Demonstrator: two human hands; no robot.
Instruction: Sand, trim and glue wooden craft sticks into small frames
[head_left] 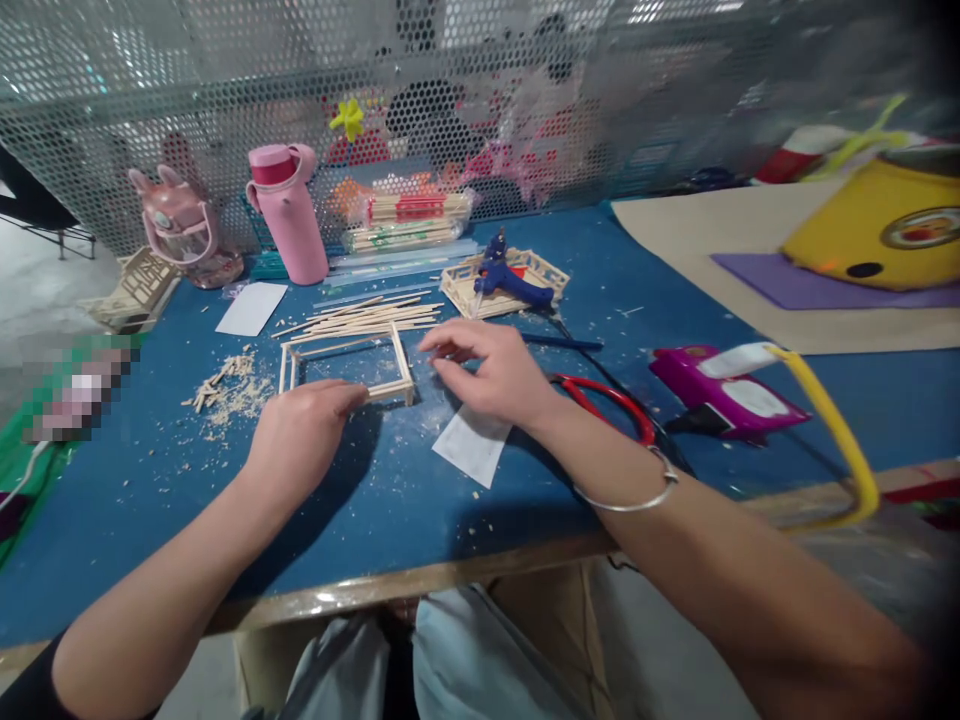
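Note:
My left hand [304,432] grips the near bar of a small rectangular frame made of wooden sticks [401,362], which stands on the blue table. Just right of that frame, my right hand [487,368] hovers with curled fingers apart and nothing visible between them. Behind the frame lies a loose bundle of thin wooden sticks [375,318]. A blue glue gun [514,284] rests on a second stick-built piece [457,284] farther back. Under my right wrist is a white paper slip [474,450].
Wood scraps [229,390] litter the left. Red-handled scissors [607,398] lie beside my right forearm, near a purple pouch [724,392] with a yellow strap. A pink bottle [292,220], a rabbit-eared bottle [180,235] and packed sticks [409,220] stand before the perforated metal screen [480,90].

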